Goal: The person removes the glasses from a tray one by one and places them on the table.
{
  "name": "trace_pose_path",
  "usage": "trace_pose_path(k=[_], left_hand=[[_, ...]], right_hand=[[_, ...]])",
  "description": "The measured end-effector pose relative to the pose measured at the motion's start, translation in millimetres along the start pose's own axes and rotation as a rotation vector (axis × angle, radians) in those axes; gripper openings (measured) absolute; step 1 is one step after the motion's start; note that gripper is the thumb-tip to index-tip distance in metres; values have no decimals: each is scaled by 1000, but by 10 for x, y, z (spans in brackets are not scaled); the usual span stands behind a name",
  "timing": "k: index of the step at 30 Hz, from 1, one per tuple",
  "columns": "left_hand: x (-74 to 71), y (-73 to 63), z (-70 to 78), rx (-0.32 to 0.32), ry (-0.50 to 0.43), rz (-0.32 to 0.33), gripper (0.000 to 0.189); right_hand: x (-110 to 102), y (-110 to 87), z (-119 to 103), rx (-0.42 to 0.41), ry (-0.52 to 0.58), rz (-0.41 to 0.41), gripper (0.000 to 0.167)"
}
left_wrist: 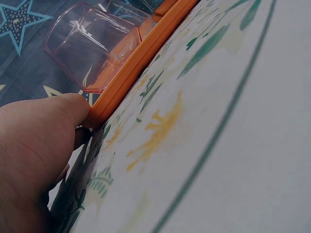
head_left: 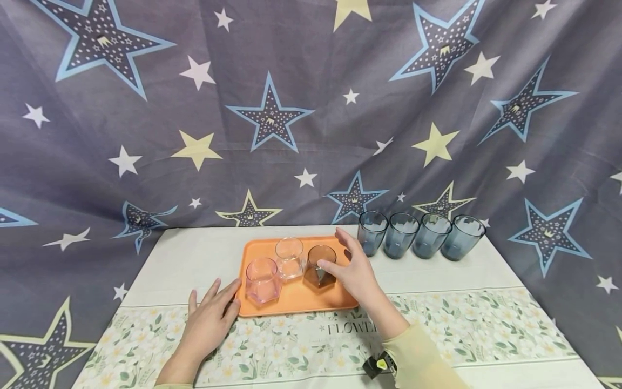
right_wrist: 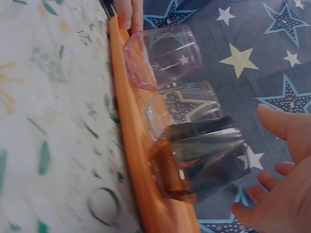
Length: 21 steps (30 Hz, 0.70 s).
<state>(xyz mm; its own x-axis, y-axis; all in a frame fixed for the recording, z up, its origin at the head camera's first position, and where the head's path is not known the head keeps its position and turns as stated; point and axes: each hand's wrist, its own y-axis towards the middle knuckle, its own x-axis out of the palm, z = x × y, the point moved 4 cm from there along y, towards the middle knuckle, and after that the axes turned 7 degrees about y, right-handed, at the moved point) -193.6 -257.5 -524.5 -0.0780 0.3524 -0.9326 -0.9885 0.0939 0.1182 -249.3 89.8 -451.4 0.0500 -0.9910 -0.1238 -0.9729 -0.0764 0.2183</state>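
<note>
An orange tray (head_left: 301, 303) bears three faceted glasses: a pink one (head_left: 262, 282) at its left, a clear one (head_left: 289, 260) behind the middle, and a smoky brown one (head_left: 320, 270) at the right. My left hand (head_left: 209, 319) rests at the tray's left edge, its fingers spread and touching the rim; the left wrist view has the thumb (left_wrist: 75, 108) right at the corner. Over the tray's right side, my right hand (head_left: 358, 273) is spread around the brown glass. In the right wrist view, its fingers stand apart from the glass, with nothing between them.
Several blue tumblers (head_left: 400, 235) stand in a row at the back right, beyond the tray. A white cloth with a floral band (head_left: 466, 324) covers the table. Behind it hangs a dark curtain (head_left: 311, 54) printed with stars. A small black device (head_left: 379, 365) sits at my right wrist.
</note>
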Motion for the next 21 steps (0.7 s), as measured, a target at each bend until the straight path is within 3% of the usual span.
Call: trace_pose_path(k=[11,21], left_hand=[[-29,-19,13,9,-10,-1,53],[-13,-16,-5,14,1,6,53]], right_hand=[[126,-43,286,95,72,-46,96],[181,-53,373,107,58,-71,98]])
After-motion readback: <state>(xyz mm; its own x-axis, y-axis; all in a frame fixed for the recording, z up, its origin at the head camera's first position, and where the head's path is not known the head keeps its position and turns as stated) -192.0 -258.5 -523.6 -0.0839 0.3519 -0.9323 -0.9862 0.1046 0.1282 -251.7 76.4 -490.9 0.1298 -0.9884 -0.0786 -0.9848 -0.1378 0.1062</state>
